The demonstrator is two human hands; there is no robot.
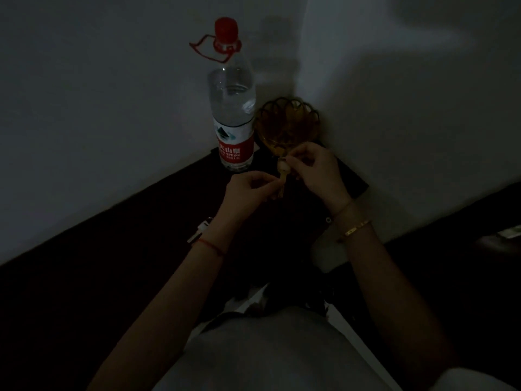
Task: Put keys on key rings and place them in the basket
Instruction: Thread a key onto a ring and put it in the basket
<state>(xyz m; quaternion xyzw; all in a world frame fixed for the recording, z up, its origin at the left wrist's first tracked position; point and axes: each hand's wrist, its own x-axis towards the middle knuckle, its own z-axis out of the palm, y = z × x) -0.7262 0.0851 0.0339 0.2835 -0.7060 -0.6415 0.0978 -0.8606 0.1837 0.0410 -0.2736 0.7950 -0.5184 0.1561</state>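
The scene is very dark. My left hand (248, 190) and my right hand (315, 170) meet above a dark table, both pinching a small brass-coloured key (282, 173) between their fingertips. The key hangs upright between the two hands. Whether a key ring is on it I cannot tell in this light. Just behind my right hand stands an amber basket (287, 119) with a looped, scalloped rim, against the wall. Its inside is too dim to read.
A tall clear water bottle (234, 108) with a red cap and red label stands left of the basket, at the table's far corner. A small white object (201, 230) lies by my left wrist. Pale walls close in behind and to the right.
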